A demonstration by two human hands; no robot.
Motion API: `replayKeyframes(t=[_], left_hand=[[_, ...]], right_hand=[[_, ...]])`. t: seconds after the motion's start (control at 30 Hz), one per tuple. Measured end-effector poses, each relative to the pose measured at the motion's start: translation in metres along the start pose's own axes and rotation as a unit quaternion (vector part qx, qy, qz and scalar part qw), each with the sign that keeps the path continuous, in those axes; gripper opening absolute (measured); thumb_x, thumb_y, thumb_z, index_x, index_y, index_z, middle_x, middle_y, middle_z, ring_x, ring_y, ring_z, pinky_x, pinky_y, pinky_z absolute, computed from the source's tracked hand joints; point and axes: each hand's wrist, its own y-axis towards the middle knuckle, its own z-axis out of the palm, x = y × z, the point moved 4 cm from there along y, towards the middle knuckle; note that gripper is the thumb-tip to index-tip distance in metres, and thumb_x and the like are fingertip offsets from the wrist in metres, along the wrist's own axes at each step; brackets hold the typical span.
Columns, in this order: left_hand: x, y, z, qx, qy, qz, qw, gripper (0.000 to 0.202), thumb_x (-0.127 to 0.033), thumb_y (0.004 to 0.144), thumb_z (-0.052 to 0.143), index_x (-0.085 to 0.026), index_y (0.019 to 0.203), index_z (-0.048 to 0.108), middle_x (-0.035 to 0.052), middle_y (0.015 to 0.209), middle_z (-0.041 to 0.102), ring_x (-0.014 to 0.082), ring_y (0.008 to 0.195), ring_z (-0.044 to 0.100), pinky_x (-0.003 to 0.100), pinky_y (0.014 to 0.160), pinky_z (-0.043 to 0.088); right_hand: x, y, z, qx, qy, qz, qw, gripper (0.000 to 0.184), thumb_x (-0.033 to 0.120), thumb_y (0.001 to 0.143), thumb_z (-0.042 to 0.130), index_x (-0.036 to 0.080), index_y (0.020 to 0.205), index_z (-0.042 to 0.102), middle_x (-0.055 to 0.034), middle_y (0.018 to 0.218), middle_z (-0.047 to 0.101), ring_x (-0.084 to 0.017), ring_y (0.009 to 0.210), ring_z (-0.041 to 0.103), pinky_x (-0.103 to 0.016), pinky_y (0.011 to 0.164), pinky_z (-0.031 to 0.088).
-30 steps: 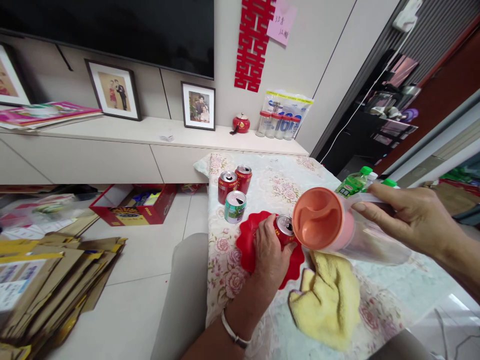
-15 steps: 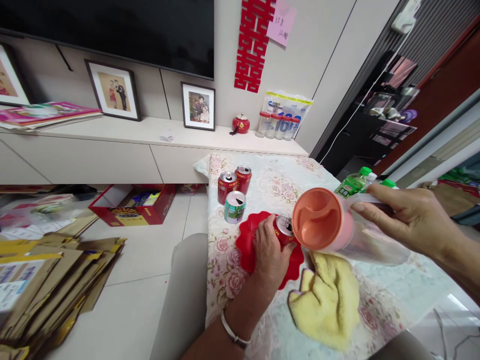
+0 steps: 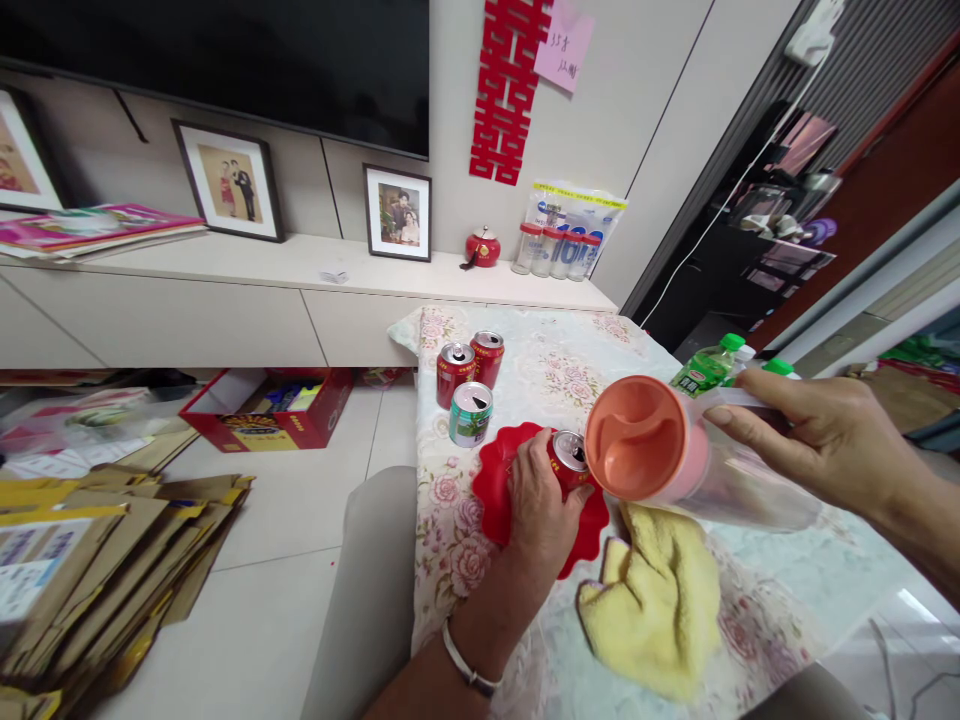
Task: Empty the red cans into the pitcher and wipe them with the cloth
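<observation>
My left hand [image 3: 541, 495] is wrapped round an opened red drink can [image 3: 568, 460], which stands on a red scalloped plate [image 3: 499, 505]. By its handle, my right hand [image 3: 810, 430] grips a clear pitcher [image 3: 742, 490] with an orange lid [image 3: 637, 440]. The pitcher is tilted on its side, its lid right beside the can's top. Whether liquid runs between them I cannot make out. Left of the plate stand a green can [image 3: 471, 415] and two more red cans [image 3: 454, 375], all opened. A crumpled yellow cloth [image 3: 660, 610] lies below the pitcher.
The table has a floral tablecloth [image 3: 570, 370]. Green-capped bottles [image 3: 709, 365] stand behind my right hand. Along the wall, a low cabinet [image 3: 262, 270] carries framed photos, a red pot [image 3: 482, 247] and jars. Flattened cardboard [image 3: 142, 560] and a red box [image 3: 262, 410] are on the floor.
Almost nothing differs. Both hands, the can and the tilted pitcher keep their places; the view has shifted very slightly.
</observation>
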Motion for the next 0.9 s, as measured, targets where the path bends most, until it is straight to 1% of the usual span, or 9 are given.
replayKeyframes(t=[0.13, 0.33, 0.43, 0.57, 0.73, 0.83, 0.9], left_hand=[[0.000, 0.000, 0.000, 0.000, 0.002, -0.002, 1.000, 0.078, -0.017, 0.077, 0.088, -0.018, 0.141, 0.044, 0.0191, 0.134, 0.064, 0.0385, 0.128, 0.062, 0.059, 0.107, 0.051], [0.001, -0.001, 0.001, -0.013, 0.002, 0.004, 1.000, 0.077, -0.019, 0.078, 0.088, -0.020, 0.142, 0.044, 0.0183, 0.134, 0.064, 0.0380, 0.128, 0.063, 0.060, 0.106, 0.052], [0.002, -0.001, 0.001, -0.013, 0.001, 0.000, 1.000, 0.074, -0.021, 0.081, 0.085, -0.020, 0.143, 0.044, 0.0181, 0.134, 0.064, 0.0378, 0.128, 0.063, 0.060, 0.106, 0.052], [0.002, -0.001, 0.001, -0.008, 0.003, -0.003, 1.000, 0.073, -0.022, 0.081, 0.085, -0.019, 0.142, 0.045, 0.0187, 0.134, 0.065, 0.0388, 0.128, 0.062, 0.061, 0.106, 0.052], [-0.001, 0.000, -0.002, -0.016, 0.002, 0.007, 1.000, 0.077, -0.020, 0.076, 0.089, -0.020, 0.141, 0.048, 0.0174, 0.133, 0.067, 0.0375, 0.126, 0.064, 0.057, 0.105, 0.053], [0.000, 0.000, -0.002, -0.016, 0.001, 0.002, 1.000, 0.077, -0.020, 0.076, 0.090, -0.021, 0.140, 0.048, 0.0171, 0.134, 0.066, 0.0376, 0.127, 0.064, 0.057, 0.106, 0.052], [0.001, 0.000, -0.003, -0.010, -0.003, -0.007, 1.000, 0.077, -0.016, 0.077, 0.086, -0.020, 0.142, 0.047, 0.0171, 0.135, 0.066, 0.0375, 0.129, 0.063, 0.058, 0.108, 0.051]], right_hand=[[0.002, 0.002, 0.000, -0.004, 0.004, -0.002, 1.000, 0.046, 0.051, 0.107, 0.050, 0.025, 0.071, 0.044, 0.0115, 0.052, 0.026, -0.006, 0.039, 0.026, -0.019, 0.037, 0.026], [0.002, 0.001, 0.000, -0.014, 0.010, -0.006, 1.000, 0.045, 0.051, 0.107, 0.051, 0.025, 0.072, 0.044, 0.0116, 0.051, 0.026, -0.005, 0.038, 0.026, -0.019, 0.038, 0.025], [0.002, -0.001, 0.001, -0.025, 0.007, 0.001, 1.000, 0.047, 0.051, 0.107, 0.051, 0.025, 0.070, 0.042, 0.0115, 0.050, 0.027, -0.005, 0.038, 0.027, -0.021, 0.038, 0.024], [-0.001, -0.007, 0.004, -0.028, 0.007, 0.024, 0.999, 0.050, 0.052, 0.107, 0.052, 0.025, 0.067, 0.039, 0.0110, 0.051, 0.026, -0.005, 0.039, 0.026, -0.021, 0.040, 0.025], [-0.006, -0.020, 0.007, -0.043, 0.007, 0.056, 0.997, 0.048, 0.053, 0.106, 0.053, 0.023, 0.069, 0.048, 0.0095, 0.052, 0.031, -0.006, 0.040, 0.030, -0.020, 0.039, 0.028], [-0.010, -0.027, 0.010, -0.047, 0.013, 0.085, 0.995, 0.050, 0.055, 0.105, 0.053, 0.021, 0.068, 0.052, 0.0078, 0.052, 0.037, -0.006, 0.041, 0.035, -0.020, 0.040, 0.031], [-0.014, -0.032, 0.012, -0.051, 0.031, 0.112, 0.992, 0.052, 0.057, 0.103, 0.056, 0.021, 0.066, 0.052, 0.0068, 0.052, 0.038, -0.007, 0.042, 0.035, -0.021, 0.040, 0.031]])
